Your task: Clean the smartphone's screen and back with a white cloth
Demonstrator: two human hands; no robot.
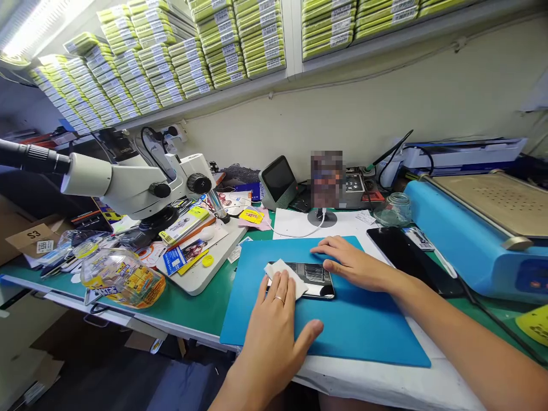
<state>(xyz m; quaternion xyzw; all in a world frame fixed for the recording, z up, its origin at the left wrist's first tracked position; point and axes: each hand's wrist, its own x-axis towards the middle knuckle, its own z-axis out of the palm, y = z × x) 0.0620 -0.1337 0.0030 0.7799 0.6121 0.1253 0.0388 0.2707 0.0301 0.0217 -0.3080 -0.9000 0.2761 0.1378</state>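
A phone (319, 279) with a glossy dark face lies flat across a blue mat (351, 337). My left hand (280, 319), with a ring on one finger, presses a folded white cloth or tissue (297, 279) onto the phone's left part. Its fingers lie flat together and the thumb stretches to the right. My right hand (349, 262) rests at the phone's right end, thumb and fingers apart, the thumb near the upper right corner. Nothing shows between the fingers of that hand.
A microscope (124, 182) stands at the left, near a plastic jar (124, 277) lying tilted. A small screen (278, 180) sits behind the mat. On the right are a dark tablet (411, 260), a glass jar (398, 208) and a blue machine (462, 234).
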